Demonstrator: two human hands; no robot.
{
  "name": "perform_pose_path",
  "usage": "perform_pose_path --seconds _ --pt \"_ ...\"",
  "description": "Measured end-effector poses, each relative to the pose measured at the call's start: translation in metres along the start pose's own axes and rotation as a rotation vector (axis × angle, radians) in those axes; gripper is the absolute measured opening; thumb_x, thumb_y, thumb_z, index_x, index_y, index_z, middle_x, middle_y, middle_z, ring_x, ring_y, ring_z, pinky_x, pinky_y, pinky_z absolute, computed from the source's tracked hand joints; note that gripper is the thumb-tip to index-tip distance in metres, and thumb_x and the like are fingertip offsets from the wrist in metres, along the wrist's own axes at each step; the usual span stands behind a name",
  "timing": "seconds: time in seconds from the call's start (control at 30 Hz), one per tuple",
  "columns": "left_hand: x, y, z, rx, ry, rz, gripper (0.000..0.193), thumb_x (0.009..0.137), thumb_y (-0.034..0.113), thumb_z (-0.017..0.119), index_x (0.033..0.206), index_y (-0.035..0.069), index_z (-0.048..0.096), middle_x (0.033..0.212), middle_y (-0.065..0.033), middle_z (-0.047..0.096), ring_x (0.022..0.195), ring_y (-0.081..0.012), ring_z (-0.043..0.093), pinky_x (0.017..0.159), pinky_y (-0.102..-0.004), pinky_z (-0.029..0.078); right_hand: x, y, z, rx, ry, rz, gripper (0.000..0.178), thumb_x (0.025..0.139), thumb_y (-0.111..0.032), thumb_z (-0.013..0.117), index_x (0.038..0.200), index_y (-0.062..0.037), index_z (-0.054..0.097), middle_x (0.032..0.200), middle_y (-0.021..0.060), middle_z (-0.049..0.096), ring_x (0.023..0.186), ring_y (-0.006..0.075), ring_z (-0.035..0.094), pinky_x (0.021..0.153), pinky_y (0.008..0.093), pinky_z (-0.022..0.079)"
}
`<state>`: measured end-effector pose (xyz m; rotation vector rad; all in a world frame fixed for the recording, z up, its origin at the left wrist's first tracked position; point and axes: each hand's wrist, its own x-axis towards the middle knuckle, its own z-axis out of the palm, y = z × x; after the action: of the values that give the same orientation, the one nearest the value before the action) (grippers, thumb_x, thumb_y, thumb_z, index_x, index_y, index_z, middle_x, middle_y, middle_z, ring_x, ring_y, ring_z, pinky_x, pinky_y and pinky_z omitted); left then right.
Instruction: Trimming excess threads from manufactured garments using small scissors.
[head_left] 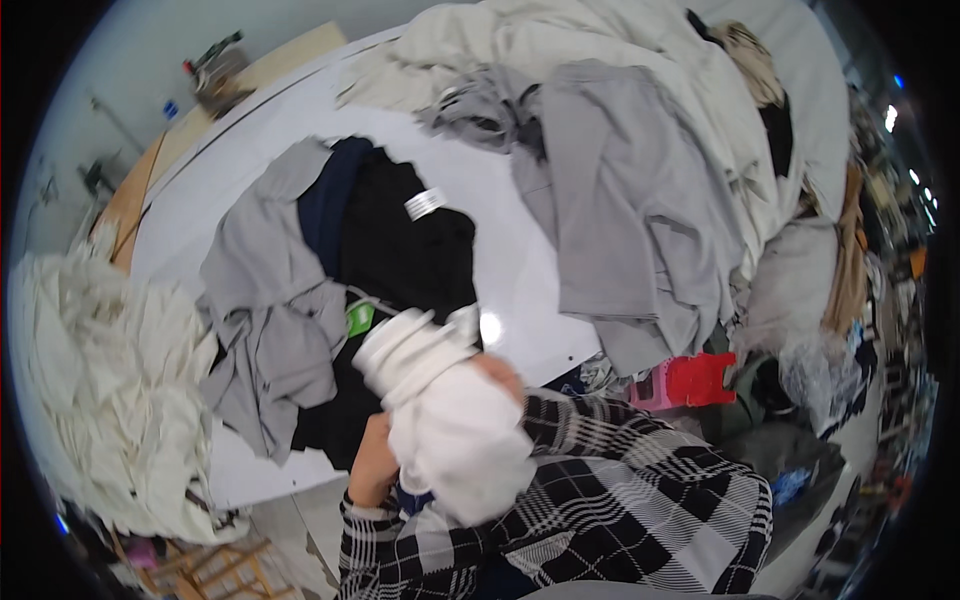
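A bunched white cloth [455, 430], slightly blurred, is held up in front of my body at the table's near edge. My left hand [374, 462] grips its left side, the fingers partly hidden by the fabric. On its far right side, my right hand [500, 376] is closed on the same cloth, mostly covered by it. Just beyond lies a black garment [405, 245] with a white label [424, 204]. A green tag [360, 318] shows beside the white cloth. Navy fabric [328, 205] and a crumpled grey garment [262, 250] lie against the black one's left side.
Grey trousers [620, 190] spread across the right of the white table [520, 260]. Cream fabric is heaped along the back [590, 30] and at the left [110, 390]. A red plastic stool [697, 380] stands beyond the right edge. A wooden frame [215, 572] is at lower left.
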<state>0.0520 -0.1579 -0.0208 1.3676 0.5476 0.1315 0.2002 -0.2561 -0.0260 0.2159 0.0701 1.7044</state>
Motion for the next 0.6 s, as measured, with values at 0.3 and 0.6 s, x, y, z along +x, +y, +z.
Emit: perform_pose_path --seconds 0.3,0.6 --pt "-0.002 0.015 0.014 -0.202 -0.14 0.001 0.061 0.079 0.024 0.07 0.128 -0.002 0.043 0.127 -0.012 0.05 0.113 -0.02 0.05 0.096 -0.0328 0.04 -0.009 -0.014 0.051 -0.021 -0.273 0.044 0.029 0.089 -0.01 0.052 0.114 0.0037 0.055 0.109 0.0126 0.062 0.098 0.0197 0.061 0.087 0.0313 0.048" --pt "0.015 0.015 0.016 -0.474 -0.293 0.045 0.063 0.081 0.029 0.069 0.128 -0.003 0.043 0.123 -0.0119 0.053 0.11 -0.0195 0.052 0.095 -0.0324 0.041 -0.07 -0.022 -0.025 -0.839 0.335 -0.041 0.051 0.088 -0.027 0.06 0.129 -0.0013 0.043 0.124 0.0119 0.054 0.112 0.0189 0.054 0.096 0.0312 0.042"
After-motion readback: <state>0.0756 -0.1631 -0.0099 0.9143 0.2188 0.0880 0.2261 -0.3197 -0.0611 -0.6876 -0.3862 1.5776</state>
